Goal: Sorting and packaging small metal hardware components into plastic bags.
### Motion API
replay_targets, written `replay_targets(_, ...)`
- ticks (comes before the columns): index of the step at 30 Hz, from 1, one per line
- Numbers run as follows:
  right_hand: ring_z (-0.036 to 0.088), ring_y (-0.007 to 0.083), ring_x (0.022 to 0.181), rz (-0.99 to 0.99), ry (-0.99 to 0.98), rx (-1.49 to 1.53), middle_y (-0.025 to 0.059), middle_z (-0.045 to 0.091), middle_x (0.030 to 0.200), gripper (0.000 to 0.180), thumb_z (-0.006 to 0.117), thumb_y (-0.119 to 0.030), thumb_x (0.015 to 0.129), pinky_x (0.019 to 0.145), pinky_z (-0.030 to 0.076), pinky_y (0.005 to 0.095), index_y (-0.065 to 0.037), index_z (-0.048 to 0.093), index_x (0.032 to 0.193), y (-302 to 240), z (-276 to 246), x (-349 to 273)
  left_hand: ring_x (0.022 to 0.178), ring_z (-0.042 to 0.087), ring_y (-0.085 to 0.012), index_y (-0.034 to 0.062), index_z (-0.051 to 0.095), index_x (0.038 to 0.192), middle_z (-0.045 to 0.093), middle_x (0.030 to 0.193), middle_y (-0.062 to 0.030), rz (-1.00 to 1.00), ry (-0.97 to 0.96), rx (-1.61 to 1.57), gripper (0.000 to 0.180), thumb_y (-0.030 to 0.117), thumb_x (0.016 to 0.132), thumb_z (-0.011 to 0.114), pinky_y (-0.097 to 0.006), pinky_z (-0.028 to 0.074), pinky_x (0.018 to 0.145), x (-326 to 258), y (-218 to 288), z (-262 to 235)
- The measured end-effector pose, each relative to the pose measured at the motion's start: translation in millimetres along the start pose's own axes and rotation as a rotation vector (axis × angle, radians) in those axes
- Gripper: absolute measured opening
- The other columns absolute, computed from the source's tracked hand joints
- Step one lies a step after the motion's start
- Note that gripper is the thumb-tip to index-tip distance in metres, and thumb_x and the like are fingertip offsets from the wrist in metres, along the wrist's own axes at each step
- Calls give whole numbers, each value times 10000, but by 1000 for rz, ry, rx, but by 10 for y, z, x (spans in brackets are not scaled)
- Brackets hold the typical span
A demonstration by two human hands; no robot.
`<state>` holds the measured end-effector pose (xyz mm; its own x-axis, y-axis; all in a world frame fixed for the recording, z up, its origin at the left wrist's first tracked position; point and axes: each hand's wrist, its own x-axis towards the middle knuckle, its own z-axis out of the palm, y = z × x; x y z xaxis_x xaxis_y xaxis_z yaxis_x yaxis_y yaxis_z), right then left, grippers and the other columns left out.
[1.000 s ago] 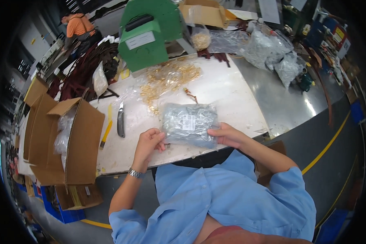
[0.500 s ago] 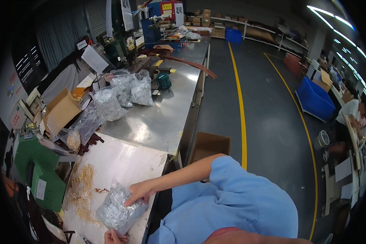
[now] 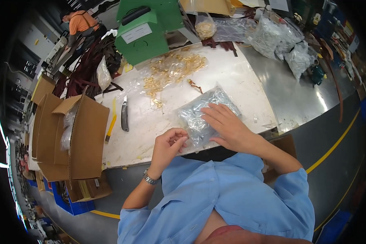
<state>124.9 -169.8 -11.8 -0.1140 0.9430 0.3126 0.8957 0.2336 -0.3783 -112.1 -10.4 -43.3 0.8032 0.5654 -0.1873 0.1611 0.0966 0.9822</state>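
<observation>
A clear plastic bag [image 3: 197, 116] full of small silvery metal pieces lies near the front edge of the white work board [image 3: 232, 69]. My right hand [image 3: 227, 126] rests flat on top of it, fingers stretched out. At the bag's near left corner, my left hand [image 3: 171, 144] is closed, thumb and fingertips pinching at the plastic edge. Just beyond the bag is a small brown-and-gold strip [image 3: 195, 86]. Loose gold-coloured metal hardware [image 3: 166, 75] is spread over clear plastic farther back. A black utility knife [image 3: 125, 116] and a yellow-handled brush [image 3: 111, 124] lie to the left.
An open cardboard box [image 3: 87, 138] stands at the board's left edge. A green machine [image 3: 144, 34] sits behind the gold pieces. More filled plastic bags [image 3: 268, 36] rest on the metal table [image 3: 288, 89] at right. A person [image 3: 83, 24] in orange works at the far left.
My view has swung left, bringing the cardboard box, knife and brush into sight. My right hand now lies flatter on the bag; my left hand stays by its corner.
</observation>
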Motion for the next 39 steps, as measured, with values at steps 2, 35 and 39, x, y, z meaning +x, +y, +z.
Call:
replay_targets(2, 366, 406, 1517, -14, 11, 16, 198, 423, 1591, 813, 859, -149, 798, 1258, 292, 552, 11, 472, 1494, -32, 97, 77, 847, 717, -131, -4, 696, 1177, 752, 1084, -76, 241, 180, 335, 200, -4, 977, 690, -264, 566, 646, -67, 8, -2)
replay_targets(35, 417, 360, 1487, 54, 65, 67, 182, 494, 1550, 982, 909, -259, 713, 1278, 244, 532, -40, 445, 1551, 8, 315, 407, 843, 635, -357, 33, 571, 982, 582, 909, -145, 735, 211, 944, 194, 10, 858, 718, -457, 519, 712, 45, 145, 185)
replay_targets(39, 436, 364, 1461, 57, 92, 87, 182, 514, 1512, 902, 889, -246, 744, 1270, 250, 538, -21, 471, 1511, 39, 367, 446, 799, 629, -364, 24, 575, 927, 573, 854, -155, 745, 135, 993, 152, 13, 870, 715, -450, 515, 685, 133, 215, 111)
